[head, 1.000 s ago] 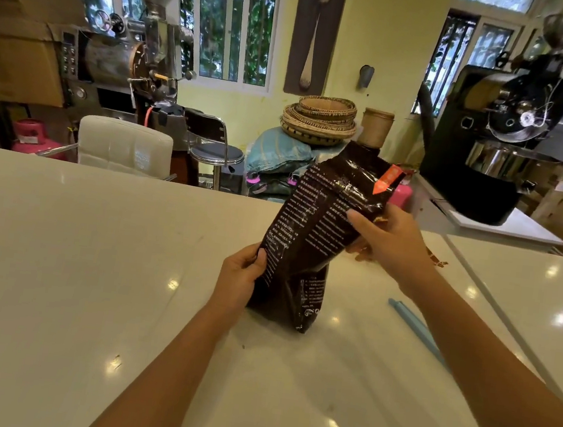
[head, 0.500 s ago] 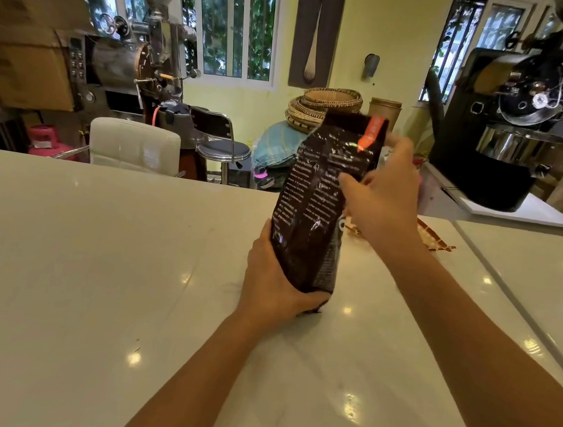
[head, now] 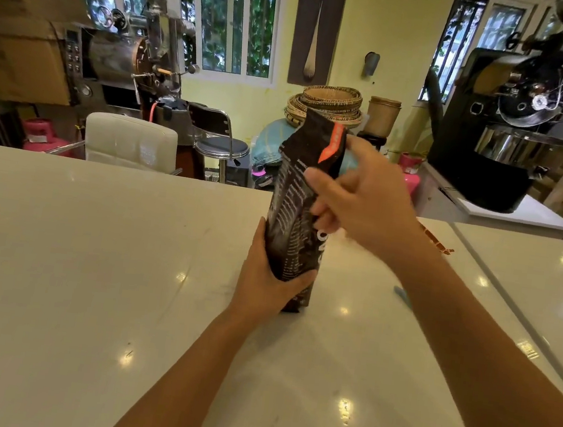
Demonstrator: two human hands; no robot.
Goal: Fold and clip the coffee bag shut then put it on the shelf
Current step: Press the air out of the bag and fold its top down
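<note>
A dark brown coffee bag with white print and an orange patch near its top stands upright on the white counter. My left hand wraps around the bag's lower part from the left. My right hand grips its upper right side, fingers across the front. A light blue clip lies on the counter to the right, partly hidden behind my right forearm. No shelf is in view.
A torn brown strip lies on the counter behind my right wrist. Beyond the counter stand a white chair, a stool, stacked baskets and two coffee roasters.
The bag went from tilted to upright on the counter. My left hand slid down to wrap its base, and my right hand shifted up along its upper side.
</note>
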